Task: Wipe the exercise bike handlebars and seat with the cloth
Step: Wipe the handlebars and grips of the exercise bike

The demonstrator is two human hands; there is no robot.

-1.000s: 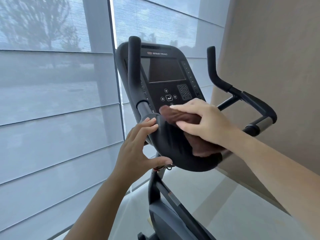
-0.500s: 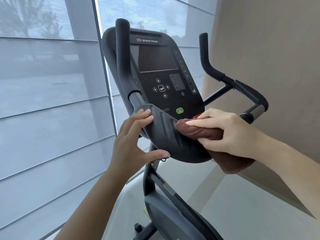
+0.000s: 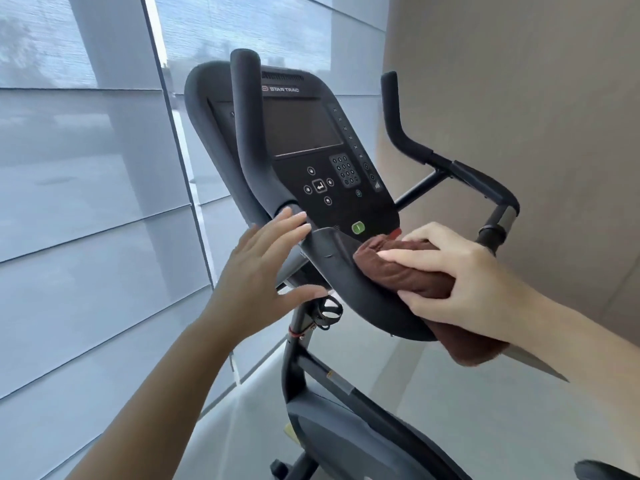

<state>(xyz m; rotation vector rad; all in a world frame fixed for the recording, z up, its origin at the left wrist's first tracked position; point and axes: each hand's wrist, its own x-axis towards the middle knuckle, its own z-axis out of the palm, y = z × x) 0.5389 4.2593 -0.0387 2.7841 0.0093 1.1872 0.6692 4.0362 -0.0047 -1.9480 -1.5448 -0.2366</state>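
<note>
A black exercise bike stands before me with its console facing me. The left handlebar rises upright in front of the console, and the right handlebar curves off to the right. My right hand grips a rolled brown cloth and presses it on the black tray below the console. My left hand hovers with straight, spread fingers at the tray's left end, its fingertips near the handlebar base. A dark edge at the bottom right may be the seat.
Large windows with grey blinds fill the left side. A beige wall stands close on the right. The bike's frame and housing run down to a pale floor.
My left hand has let go of the tray's left edge and spread its fingers. My right hand has drawn the cloth rightward and down along the tray.
</note>
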